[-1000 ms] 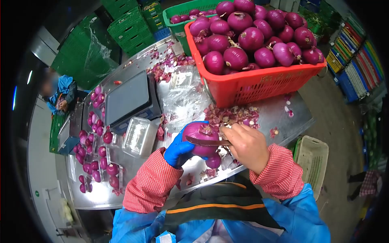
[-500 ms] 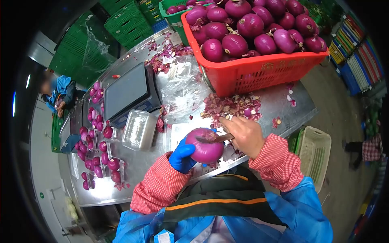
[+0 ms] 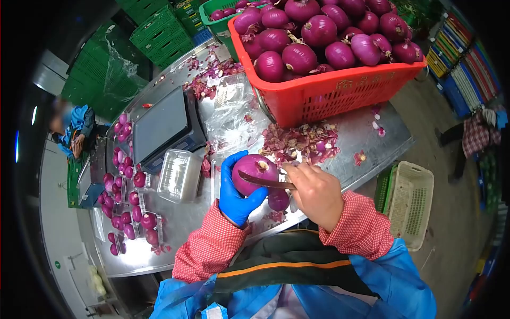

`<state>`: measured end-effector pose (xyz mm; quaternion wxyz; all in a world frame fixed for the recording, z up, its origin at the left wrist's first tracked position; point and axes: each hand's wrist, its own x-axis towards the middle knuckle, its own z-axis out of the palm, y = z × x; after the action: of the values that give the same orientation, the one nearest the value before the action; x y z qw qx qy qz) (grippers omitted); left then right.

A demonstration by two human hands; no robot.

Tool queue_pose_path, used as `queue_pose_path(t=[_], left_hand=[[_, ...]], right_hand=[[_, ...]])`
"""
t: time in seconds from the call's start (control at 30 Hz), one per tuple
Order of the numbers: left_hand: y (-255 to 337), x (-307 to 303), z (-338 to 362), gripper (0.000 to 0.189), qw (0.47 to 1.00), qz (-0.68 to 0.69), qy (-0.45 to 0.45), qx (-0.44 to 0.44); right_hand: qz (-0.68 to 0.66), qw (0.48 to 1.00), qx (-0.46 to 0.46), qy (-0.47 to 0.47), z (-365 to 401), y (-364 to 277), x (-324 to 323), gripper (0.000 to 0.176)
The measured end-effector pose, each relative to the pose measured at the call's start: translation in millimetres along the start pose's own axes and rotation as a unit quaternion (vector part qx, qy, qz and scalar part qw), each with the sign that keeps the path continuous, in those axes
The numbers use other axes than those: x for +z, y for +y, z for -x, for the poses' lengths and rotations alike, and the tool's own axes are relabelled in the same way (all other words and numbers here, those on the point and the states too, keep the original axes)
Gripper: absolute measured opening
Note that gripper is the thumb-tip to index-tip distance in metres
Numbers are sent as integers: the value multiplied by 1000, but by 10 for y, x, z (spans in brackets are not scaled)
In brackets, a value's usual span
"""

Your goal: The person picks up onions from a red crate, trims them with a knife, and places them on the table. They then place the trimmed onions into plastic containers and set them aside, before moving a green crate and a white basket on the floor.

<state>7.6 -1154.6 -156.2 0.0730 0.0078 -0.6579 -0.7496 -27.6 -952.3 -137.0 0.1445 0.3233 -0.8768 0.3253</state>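
My left hand [image 3: 236, 196], in a blue glove, is wrapped round a large red onion [image 3: 254, 169] whose cut end faces up. My bare right hand [image 3: 314, 194] grips a knife [image 3: 265, 182], its dark blade lying across the side of that onion. Below the knife, a second red onion [image 3: 278, 200] rests on the metal table [image 3: 385, 133]. Onion skins [image 3: 300, 142] lie in a heap just beyond my right hand.
A red crate [image 3: 329, 90] full of onions stands on the table's far side. Left of my hands are a clear plastic box [image 3: 181, 175], a scale [image 3: 162, 127] and packed onions [image 3: 130, 215]. A pale crate [image 3: 411, 204] sits at the right. People are at both sides.
The held onion has turned and shifted slightly up and left, its end now facing me. My gloved fingers have moved round its side. The second onion below has come into view.
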Motion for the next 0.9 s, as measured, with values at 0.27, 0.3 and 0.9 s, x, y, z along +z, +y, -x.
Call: queue_pose_path(t=[0.27,0.3,0.9], left_hand=[[30,20,42,88,1000,-27,0,4],[35,16,44,88,1000,-27,-2,2],[13,-122,-43,111,980,28,-174,-94]], right_hand=[[41,999,-1,7,-5,104,166,33],[46,999,0,12,-4,136,199,32],[-662,656,335,-142,49,305,444,49]])
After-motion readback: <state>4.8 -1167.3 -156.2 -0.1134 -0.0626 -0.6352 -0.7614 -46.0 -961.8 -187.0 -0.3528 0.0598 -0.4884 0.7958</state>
